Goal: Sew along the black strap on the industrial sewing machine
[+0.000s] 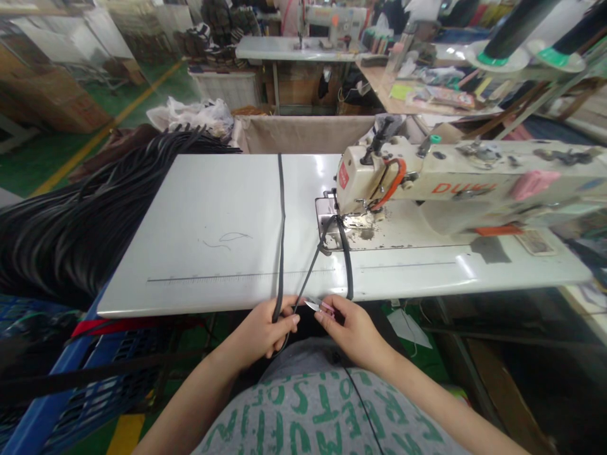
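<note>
At the front edge of the white sewing table (pixel 190 253), my left hand (pixel 267 330) is closed around a black strap (pixel 282 234) that runs up across the tabletop. A thinner dark strip (pixel 309 273) also passes from the sewing machine's needle area down into its fingers. My right hand (pixel 353 330) grips small thread snips (pixel 317 306) with pinkish handles, their silver blades pointing left toward the strip. Another length of black strap (pixel 348 259) hangs from beneath the presser foot over the table edge, close above my right hand.
The sewing machine (pixel 455 177) fills the table's right side. A thick pile of black straps (pixel 95 202) lies to the left, above a blue plastic crate (pixel 85 379). Loose thread (pixel 232 237) rests on the tabletop. Behind stands a cloth-lined bin (pixel 303 134).
</note>
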Demonstrator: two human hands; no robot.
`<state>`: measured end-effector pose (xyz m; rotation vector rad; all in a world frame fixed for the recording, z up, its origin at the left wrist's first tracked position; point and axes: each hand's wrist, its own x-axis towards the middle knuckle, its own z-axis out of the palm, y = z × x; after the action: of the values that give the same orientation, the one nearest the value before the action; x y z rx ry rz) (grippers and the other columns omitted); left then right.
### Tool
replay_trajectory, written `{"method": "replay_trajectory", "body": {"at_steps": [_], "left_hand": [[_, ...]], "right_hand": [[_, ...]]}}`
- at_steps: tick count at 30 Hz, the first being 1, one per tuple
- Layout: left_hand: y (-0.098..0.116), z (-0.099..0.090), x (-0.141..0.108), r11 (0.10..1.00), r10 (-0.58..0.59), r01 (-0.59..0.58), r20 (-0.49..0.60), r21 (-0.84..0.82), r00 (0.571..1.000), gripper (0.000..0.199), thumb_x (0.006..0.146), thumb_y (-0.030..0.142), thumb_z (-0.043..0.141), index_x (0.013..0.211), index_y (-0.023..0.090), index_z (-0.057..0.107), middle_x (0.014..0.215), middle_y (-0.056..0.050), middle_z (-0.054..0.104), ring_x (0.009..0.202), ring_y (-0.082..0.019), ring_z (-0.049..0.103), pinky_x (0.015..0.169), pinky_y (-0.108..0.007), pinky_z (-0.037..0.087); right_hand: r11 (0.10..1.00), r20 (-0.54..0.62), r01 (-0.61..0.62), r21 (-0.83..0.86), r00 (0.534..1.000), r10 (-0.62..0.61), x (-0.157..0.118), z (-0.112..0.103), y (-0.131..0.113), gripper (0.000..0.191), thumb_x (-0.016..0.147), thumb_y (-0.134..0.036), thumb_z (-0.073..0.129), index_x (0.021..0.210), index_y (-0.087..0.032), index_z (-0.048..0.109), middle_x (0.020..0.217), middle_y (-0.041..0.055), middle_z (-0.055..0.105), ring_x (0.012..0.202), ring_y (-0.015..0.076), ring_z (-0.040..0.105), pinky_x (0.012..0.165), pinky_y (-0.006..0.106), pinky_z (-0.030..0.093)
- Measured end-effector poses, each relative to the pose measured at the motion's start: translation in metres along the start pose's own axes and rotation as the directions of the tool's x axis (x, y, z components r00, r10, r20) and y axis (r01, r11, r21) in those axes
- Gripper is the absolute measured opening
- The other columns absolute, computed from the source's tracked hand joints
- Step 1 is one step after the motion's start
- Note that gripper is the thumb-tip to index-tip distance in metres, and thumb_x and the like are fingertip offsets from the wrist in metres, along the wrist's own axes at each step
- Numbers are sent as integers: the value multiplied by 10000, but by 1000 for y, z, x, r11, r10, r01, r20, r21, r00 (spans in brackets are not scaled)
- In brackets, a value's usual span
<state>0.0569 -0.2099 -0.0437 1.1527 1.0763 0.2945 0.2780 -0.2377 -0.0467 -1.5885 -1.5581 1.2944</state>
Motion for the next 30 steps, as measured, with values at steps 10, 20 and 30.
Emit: {"method": "replay_trajectory", "body": {"at_steps": [10, 20, 30], "left_hand": [[-1, 2, 0, 982, -5, 10, 27, -188, 1000, 416, 943, 462, 601, 1219, 162, 521, 854, 6, 648, 396, -6, 361, 316, -127, 207], [2, 2, 1, 980, -33, 39, 37, -196, 999, 374, 929, 418, 614, 1192, 165, 534, 846, 14, 640, 407, -10, 379, 324, -131, 210], [-3, 3, 1, 983, -17, 23, 33, -184, 999, 380, 944, 416, 614, 1219, 170, 523, 853, 12, 652, 396, -11, 392, 323, -138, 213]], "right_hand": [[929, -56, 79, -361, 993, -106, -8, -1, 4, 106, 981, -306, 596, 978, -218, 655, 895, 60, 733, 805, 230, 691, 709, 317, 506], [812, 17, 185, -554, 977, -212, -10, -1, 2, 161, 1014, -324, 596, 1031, -197, 694, 949, 90, 785, 829, 246, 743, 704, 314, 524], [747, 37, 206, -632, 971, -236, -10, 0, -1, 175, 1020, -319, 582, 1048, -195, 702, 978, 98, 803, 833, 248, 753, 705, 315, 520]]}}
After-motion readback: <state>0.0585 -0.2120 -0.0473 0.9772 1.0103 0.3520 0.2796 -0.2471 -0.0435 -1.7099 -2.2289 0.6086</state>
